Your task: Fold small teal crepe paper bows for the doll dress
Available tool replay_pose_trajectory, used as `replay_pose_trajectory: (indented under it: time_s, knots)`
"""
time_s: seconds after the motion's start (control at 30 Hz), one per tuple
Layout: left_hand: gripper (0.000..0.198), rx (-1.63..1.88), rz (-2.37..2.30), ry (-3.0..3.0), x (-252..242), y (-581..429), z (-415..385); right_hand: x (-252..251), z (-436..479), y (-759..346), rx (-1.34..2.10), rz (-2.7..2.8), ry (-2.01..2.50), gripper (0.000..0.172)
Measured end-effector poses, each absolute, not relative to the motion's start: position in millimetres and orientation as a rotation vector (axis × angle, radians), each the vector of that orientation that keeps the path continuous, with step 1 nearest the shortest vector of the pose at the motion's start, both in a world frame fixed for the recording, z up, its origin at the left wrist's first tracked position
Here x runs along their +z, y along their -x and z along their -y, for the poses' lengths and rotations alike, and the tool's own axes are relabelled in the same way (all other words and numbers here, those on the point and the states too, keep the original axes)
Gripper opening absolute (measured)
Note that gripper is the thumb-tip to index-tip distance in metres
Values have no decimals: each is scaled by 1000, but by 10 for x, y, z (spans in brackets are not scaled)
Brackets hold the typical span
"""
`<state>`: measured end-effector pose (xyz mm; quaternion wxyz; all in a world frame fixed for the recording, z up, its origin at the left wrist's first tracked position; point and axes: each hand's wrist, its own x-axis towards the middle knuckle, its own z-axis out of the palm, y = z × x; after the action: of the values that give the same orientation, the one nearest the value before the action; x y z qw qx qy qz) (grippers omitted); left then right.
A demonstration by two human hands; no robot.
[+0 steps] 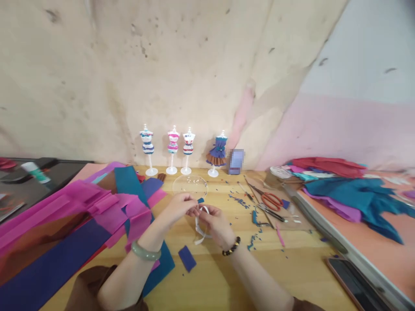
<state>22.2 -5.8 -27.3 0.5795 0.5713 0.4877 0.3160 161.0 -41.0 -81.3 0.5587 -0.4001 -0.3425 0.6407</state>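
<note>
My left hand point(182, 205) and my right hand point(218, 224) meet over the wooden table, fingertips nearly touching. Between them, both hands pinch a narrow white ribbon point(197, 223); a loop rises by my right fingers and a loose end hangs below. A small teal scrap point(201, 200) shows just above the fingertips; which hand holds it, I cannot tell. On the tabletop below lies a dark blue piece of crepe-like paper point(187, 258). Behind my hands sits a clear round dish point(177, 186) with tiny bits in it.
Several mini dress forms stand by the wall, including one in a blue and brown dress point(219, 149). Magenta sheets point(81, 198) heap up at left. Red-handled scissors point(271, 201), black tweezers-like tool point(272, 213) and teal scraps lie right. A phone point(353, 285) rests near front right.
</note>
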Motion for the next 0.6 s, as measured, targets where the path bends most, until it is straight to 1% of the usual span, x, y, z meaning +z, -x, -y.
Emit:
replay_pose_trajectory:
  time_s: [0.07,0.2,0.33,0.5,0.6]
  knots:
    - [9,740,-1085,-1222,-280,-232,47,-825,378,-1602,1519,758,904,26]
    - [17,788,-1031,-1070,-313,-230,19,-866,321,-1656,1514,691,840,29]
    - [17,807,-1027,-1026,-334,-253,9,-875,290,-1794,1429,725,834,32]
    - [12,811,-1054,-1004,-306,-270,14,-839,265,-2325,1123,905,1066,25]
    - [11,786,-1059,-1008,-301,-261,12,-824,288,-2933,832,1081,1329,26]
